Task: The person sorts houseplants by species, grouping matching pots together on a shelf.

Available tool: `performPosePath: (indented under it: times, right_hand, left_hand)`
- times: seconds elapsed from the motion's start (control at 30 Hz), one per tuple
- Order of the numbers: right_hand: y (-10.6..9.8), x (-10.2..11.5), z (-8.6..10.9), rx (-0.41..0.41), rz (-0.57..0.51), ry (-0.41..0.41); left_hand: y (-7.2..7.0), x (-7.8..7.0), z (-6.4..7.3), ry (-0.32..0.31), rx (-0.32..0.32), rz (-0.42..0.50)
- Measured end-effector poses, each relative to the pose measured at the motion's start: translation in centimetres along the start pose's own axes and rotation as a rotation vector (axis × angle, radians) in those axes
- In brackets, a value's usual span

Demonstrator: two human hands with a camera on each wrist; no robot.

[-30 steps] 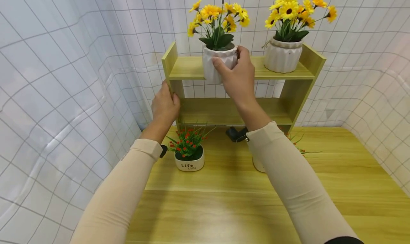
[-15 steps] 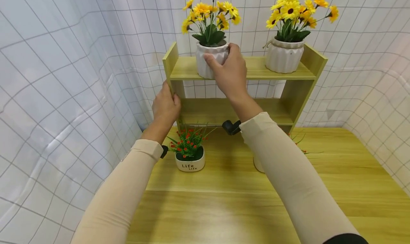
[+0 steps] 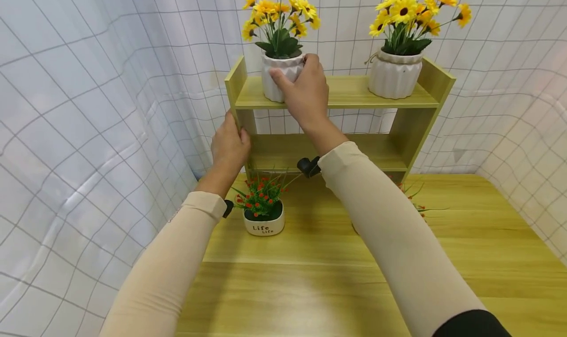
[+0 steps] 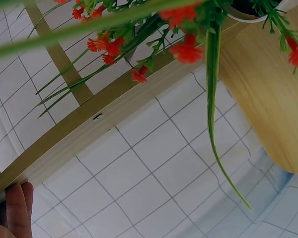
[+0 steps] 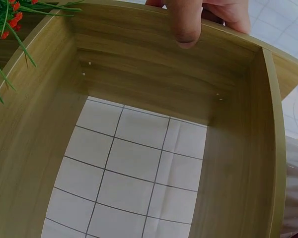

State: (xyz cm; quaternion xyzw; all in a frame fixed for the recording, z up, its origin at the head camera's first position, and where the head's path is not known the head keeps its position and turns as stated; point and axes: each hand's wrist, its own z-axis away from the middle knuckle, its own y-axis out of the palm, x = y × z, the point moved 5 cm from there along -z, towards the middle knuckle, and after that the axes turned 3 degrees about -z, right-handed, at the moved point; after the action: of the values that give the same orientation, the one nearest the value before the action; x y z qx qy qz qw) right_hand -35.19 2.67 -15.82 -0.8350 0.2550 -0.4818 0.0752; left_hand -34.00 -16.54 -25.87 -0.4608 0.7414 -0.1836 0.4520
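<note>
In the head view my right hand (image 3: 307, 88) grips a white fluted flowerpot (image 3: 274, 83) of yellow artificial daisies by its right side, thumb across the front. This pot is upright at the left end of the top board of a wooden shelf (image 3: 336, 106); whether its base touches the board I cannot tell. My left hand (image 3: 229, 145) holds the shelf's left side panel, and its thumb (image 5: 185, 22) shows over the panel in the right wrist view. A matching daisy pot (image 3: 395, 76) stands at the top board's right end.
Below the left hand, an oval "Life" planter (image 3: 264, 226) with red flowers stands on the wooden table (image 3: 283, 288) before the shelf. Another red-flowered plant (image 3: 416, 204) is mostly hidden behind the right forearm. A white grid-patterned curtain (image 3: 88, 106) surrounds the table.
My right hand has carried the daisy pot leftward and back, from before the top board to its left end. The left hand keeps its hold on the side panel.
</note>
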Motion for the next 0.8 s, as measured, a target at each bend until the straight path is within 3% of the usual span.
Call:
performPosePath:
  times: [0.4,0.8]
  right_hand:
    - [1.5,0.5,-0.4,0.035,0.067,0.034]
    - [2.2,0.8,-0.1,0.016,0.070,0.032]
  left_hand:
    - [0.0,-0.1,0.0,0.011,-0.016,-0.001]
    - [0.0,-0.1,0.1,0.000,-0.004,-0.005]
